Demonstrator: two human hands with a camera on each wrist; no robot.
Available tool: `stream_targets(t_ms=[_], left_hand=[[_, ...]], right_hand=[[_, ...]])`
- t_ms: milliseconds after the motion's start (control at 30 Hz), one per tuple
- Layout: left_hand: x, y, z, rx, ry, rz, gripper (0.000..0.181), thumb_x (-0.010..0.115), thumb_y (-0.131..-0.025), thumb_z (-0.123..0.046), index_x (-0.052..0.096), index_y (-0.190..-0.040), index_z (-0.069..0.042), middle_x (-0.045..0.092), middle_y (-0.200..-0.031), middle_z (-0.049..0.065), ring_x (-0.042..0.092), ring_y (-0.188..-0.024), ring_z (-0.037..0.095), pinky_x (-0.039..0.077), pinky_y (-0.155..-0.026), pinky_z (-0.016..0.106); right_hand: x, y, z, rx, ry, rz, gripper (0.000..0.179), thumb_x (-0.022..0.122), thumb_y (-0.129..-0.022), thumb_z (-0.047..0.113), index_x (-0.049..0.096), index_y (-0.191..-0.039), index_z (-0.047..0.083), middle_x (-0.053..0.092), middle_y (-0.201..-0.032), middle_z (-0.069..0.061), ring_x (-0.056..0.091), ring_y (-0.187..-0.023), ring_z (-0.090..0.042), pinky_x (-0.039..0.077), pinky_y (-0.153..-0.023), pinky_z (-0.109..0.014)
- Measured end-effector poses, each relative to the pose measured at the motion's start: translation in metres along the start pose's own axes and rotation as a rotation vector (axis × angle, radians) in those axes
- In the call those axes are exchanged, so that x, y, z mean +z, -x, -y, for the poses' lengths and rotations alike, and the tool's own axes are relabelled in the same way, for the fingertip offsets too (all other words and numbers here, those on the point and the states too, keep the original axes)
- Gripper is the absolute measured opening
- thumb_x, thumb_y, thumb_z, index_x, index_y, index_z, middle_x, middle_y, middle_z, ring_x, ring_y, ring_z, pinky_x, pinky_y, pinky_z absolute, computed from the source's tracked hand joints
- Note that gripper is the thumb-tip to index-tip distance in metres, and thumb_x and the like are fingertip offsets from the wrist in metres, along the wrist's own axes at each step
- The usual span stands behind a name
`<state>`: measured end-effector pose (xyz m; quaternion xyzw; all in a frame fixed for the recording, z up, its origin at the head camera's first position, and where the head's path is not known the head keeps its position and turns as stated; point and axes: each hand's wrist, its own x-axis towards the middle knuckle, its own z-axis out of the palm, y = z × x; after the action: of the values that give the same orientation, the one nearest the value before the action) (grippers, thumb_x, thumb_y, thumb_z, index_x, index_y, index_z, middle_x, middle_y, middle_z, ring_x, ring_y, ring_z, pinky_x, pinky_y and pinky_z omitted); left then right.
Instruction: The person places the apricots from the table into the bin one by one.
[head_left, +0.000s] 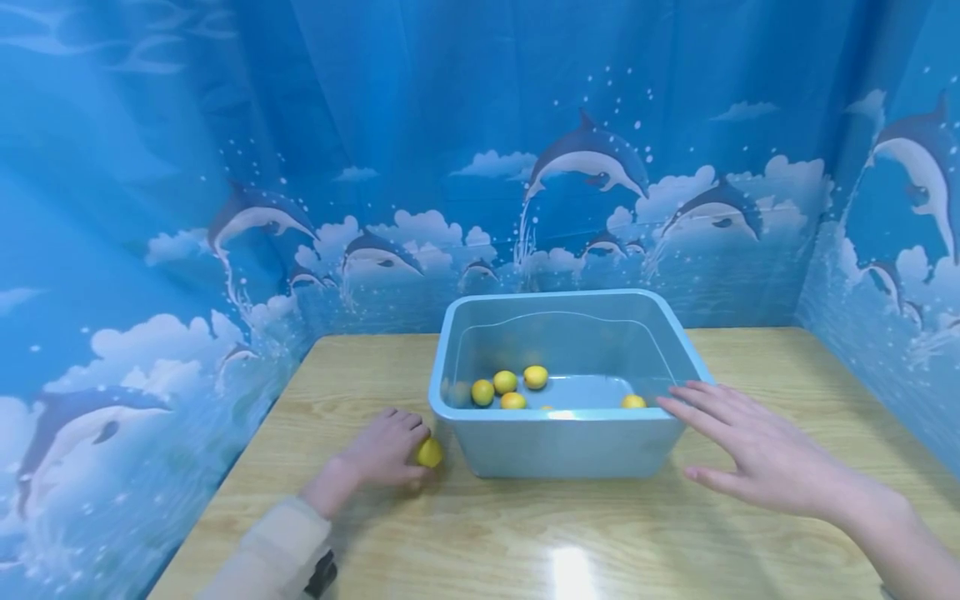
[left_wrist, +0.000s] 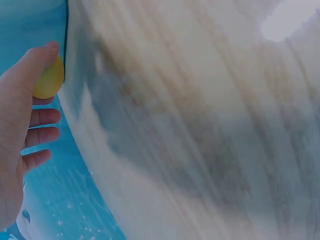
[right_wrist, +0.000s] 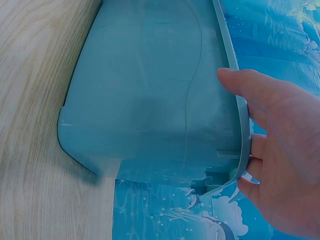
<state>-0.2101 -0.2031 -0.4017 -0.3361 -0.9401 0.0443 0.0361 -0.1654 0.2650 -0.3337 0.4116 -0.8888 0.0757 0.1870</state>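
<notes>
My left hand [head_left: 382,450] holds a yellow lemon [head_left: 430,452] just left of a blue plastic bin [head_left: 555,446], low over the table. In the left wrist view the thumb and index finger pinch this lemon [left_wrist: 49,82], while the other fingers stay loose. My right hand [head_left: 757,450] is at the bin's right rim, fingers extended across it in the head view. From the right wrist, the thumb and fingertips of that hand [right_wrist: 285,150] show right at the rim. Inside the bin lie several yellow fruits, among them one lemon [head_left: 536,377] near the back.
The bin stands on a light wood-grain table [head_left: 360,375]. Blue curtains [head_left: 420,125] printed with dolphins and clouds hang behind the table and along both sides. A bright glare spot lies on the tabletop in front of the bin.
</notes>
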Motion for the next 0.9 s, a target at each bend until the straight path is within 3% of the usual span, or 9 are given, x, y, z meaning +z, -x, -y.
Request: stream_targets(t_ms=[467, 900], left_hand=[[-0.008, 0.002, 0.016, -0.006, -0.030, -0.136, 0.042, 0.070, -0.075, -0.048, 0.061, -0.092, -0.011, 0.056, -0.088, 0.001, 0.052, -0.086, 0.021, 0.041, -0.082, 0.043], [-0.042, -0.003, 0.030, -0.046, -0.079, -0.203, 0.041, 0.074, -0.072, -0.043, 0.061, -0.094, -0.011, 0.056, -0.087, 0.001, 0.053, -0.084, 0.022, 0.043, -0.077, 0.042]], right_hand=[[0.000, 0.001, 0.001, 0.003, 0.000, 0.000, 0.075, 0.071, -0.079, 0.042, 0.038, -0.142, 0.019, 0.045, -0.136, -0.009, 0.041, -0.123, -0.031, -0.001, -0.104, -0.013], [-0.001, 0.000, 0.001, 0.008, -0.008, 0.003, 0.074, 0.070, -0.079, 0.041, 0.038, -0.141, 0.018, 0.045, -0.136, -0.011, 0.040, -0.123, -0.033, -0.001, -0.104, -0.013]])
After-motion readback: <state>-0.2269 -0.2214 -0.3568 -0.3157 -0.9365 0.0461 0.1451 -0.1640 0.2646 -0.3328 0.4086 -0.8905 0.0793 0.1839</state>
